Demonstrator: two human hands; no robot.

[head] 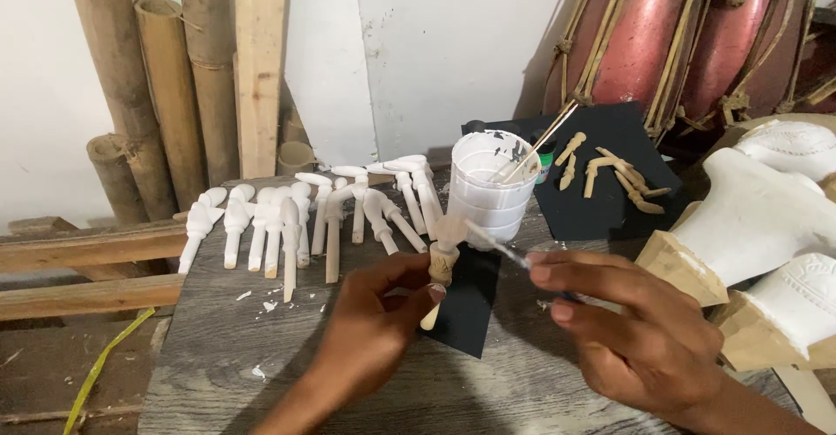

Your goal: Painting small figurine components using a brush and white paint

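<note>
My left hand point(370, 322) pinches a small wooden carved piece point(442, 265) by its bare stem, its top part coated white. A thin paintbrush point(498, 245) is held in my right hand point(640, 330), with its blurred tip touching the white top of the piece. Just behind them stands a white plastic paint cup point(488, 187) with a stick leaning in it. Both hands hover over a black sheet point(466, 304) on the grey wooden table point(226, 348).
Several white-painted carved pieces point(296, 217) lie in a row across the table's back. Unpainted wooden pieces point(610, 174) rest on a black board at right. Large white-coated carvings point(766, 217) stand at far right. Bamboo poles point(165, 87) and red drums point(679, 34) stand behind.
</note>
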